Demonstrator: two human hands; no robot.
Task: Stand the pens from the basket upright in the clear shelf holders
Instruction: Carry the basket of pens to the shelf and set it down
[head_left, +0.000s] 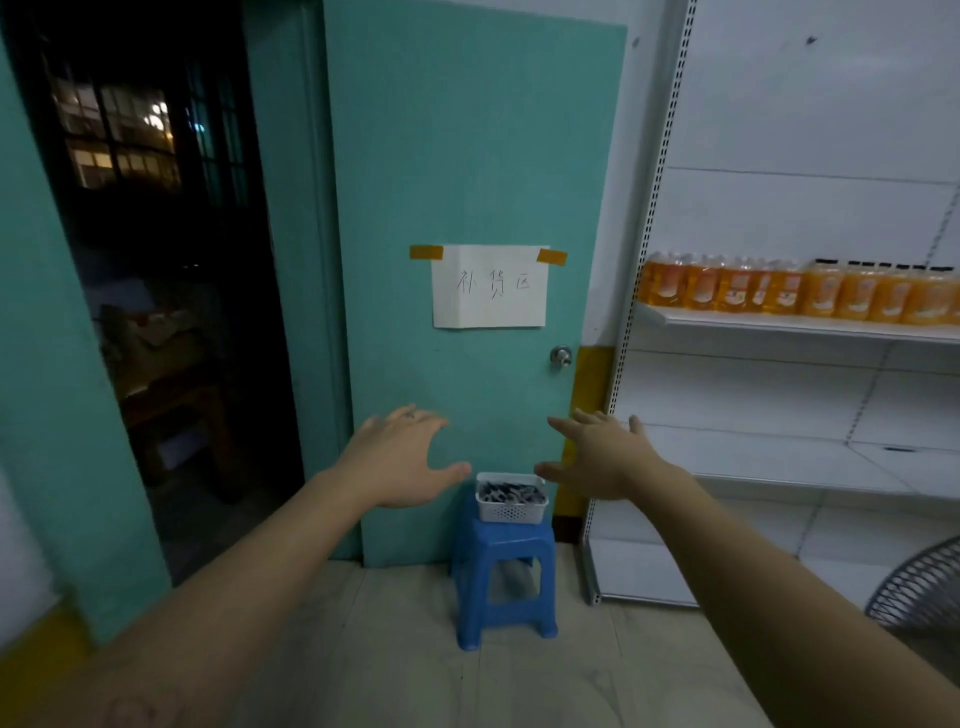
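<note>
Many dark pens (509, 491) fill a white perforated basket (511, 513); left hand (400, 457) and right hand (602, 457) spread, empty.

A person's left hand (400, 457) and right hand (597, 457) stretch out before a basket (511, 513) of pens (511, 492) on a stool (501, 545).
Both hands are spread with straight fingers and hold nothing; they frame the white basket without touching it. The dark pens lie heaped inside. The blue stool stands against a teal door (467, 156) with a taped paper sign (489, 287) and a round knob (561, 356). At right, a white shelf (779, 325) carries orange bottles (805, 293); a fan (919, 587) shows lower right.
</note>
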